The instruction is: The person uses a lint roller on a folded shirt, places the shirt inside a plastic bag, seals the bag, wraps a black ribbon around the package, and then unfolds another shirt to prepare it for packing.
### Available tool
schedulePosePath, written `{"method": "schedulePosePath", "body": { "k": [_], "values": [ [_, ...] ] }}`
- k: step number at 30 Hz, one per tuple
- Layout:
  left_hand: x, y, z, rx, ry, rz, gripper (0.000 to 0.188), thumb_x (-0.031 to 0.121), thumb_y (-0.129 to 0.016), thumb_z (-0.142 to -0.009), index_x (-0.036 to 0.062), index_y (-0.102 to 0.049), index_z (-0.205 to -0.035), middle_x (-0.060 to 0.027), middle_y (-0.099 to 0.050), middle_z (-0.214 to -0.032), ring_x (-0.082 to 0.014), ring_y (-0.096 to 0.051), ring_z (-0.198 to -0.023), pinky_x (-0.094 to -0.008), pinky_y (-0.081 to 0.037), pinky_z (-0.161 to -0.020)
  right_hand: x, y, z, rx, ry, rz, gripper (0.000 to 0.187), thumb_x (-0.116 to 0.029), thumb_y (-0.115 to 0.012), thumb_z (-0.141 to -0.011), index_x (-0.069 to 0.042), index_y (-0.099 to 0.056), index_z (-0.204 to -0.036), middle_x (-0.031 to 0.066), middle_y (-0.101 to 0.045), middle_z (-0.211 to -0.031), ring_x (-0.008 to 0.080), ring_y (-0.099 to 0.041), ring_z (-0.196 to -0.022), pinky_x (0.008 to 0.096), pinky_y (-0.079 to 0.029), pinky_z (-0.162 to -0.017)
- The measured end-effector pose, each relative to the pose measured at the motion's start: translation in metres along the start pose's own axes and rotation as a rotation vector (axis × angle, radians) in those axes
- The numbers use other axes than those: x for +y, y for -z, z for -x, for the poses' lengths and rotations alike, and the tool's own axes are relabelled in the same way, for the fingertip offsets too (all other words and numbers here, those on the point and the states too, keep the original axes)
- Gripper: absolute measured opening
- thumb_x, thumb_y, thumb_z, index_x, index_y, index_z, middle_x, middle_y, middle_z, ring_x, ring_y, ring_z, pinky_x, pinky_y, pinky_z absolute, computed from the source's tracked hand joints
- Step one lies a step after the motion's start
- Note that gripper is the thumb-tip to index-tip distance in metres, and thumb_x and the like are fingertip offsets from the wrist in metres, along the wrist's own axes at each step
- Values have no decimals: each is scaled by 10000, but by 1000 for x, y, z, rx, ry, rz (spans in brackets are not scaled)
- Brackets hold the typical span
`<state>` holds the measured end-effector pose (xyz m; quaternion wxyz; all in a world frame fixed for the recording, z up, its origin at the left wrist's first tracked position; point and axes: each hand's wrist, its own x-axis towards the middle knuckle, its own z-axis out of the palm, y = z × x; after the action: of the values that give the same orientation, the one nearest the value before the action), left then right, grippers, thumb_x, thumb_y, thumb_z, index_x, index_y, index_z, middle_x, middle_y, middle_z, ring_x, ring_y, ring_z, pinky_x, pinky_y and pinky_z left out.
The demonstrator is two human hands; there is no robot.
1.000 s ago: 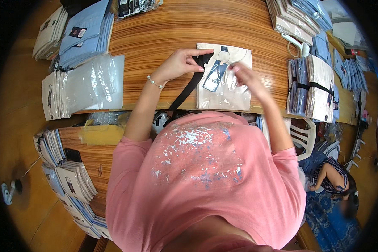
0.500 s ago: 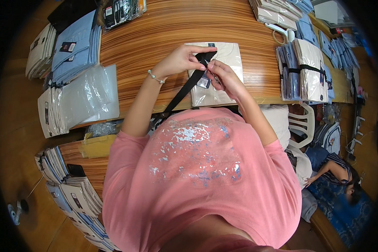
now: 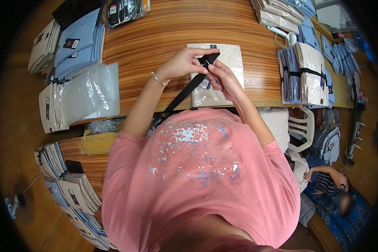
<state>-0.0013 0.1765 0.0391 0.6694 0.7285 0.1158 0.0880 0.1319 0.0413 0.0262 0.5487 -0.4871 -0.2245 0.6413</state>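
Note:
A long black strap (image 3: 184, 95) runs from the table's near edge up to my fingers, its upper part bunched between my hands. My left hand (image 3: 181, 65) pinches it between thumb and stretched fingers. Against the strap, my right hand (image 3: 226, 80) is closed, with a small pale thing at its fingertips that is too small to name. Beneath both hands lies a folded cream shirt (image 3: 232, 56) in a clear bag, with a dark tag (image 3: 204, 83) partly covered by my right hand.
Folded blue shirts (image 3: 77, 46) and clear bags (image 3: 88, 92) fill the table's left end. At right stand bagged shirts bound with black bands (image 3: 308, 69), beside a white-handled tool (image 3: 283, 33). A white chair (image 3: 305, 130) is at lower right, near another person (image 3: 329, 180).
Both hands stay at the strap with only slight finger movement. The view has shifted a little. The other person at lower right has changed posture, the head now lower.

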Motion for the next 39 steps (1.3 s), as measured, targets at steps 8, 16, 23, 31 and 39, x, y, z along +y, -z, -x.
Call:
{"method": "schedulePosePath", "body": {
  "k": [8,16,23,31,39],
  "values": [
    [8,-5,-5,10,15,34,661,-6,-646,-740,140,-424,-1346,-4,-645,-906,-5,-546,-610,-163,-427,-573,-3,9,-1,-40,-25,-122,125,-220,-531,-902,-120,-472,-855,-26,-472,-640,42,-325,-414,194,-210,-379],
    [-5,-8,-11,-4,63,75,751,-33,-676,-706,120,-371,-1375,-44,-619,-1036,9,-505,-600,-149,-411,-564,-1,15,0,-60,-29,-185,118,-222,-521,-910,-112,-483,-889,-19,-484,-649,44,-331,-415,199,-225,-381],
    [-17,4,-8,149,94,70,801,7,-717,-703,137,-334,-1394,-30,-589,-1048,13,-443,-600,-153,-373,-543,-3,78,-15,135,-1,-174,237,-90,-517,-884,-16,-448,-1099,74,-546,-852,146,-541,-683,244,-457,-604],
    [-21,-11,-10,174,109,132,818,-67,-689,-683,87,-313,-1394,-115,-380,-1370,14,-443,-608,-141,-390,-558,-31,270,-115,1047,454,-99,412,88,-513,-788,42,-396,-1179,162,-573,-913,245,-578,-803,338,-478,-719],
    [-5,-21,-7,50,152,256,765,-61,-677,-703,71,-344,-1378,-48,-448,-1303,0,-439,-630,-149,-402,-583,-23,72,-52,-66,465,580,590,60,-491,-782,-77,-343,-1336,121,-476,-1235,216,-453,-1156,322,-454,-845]
  ]
}}
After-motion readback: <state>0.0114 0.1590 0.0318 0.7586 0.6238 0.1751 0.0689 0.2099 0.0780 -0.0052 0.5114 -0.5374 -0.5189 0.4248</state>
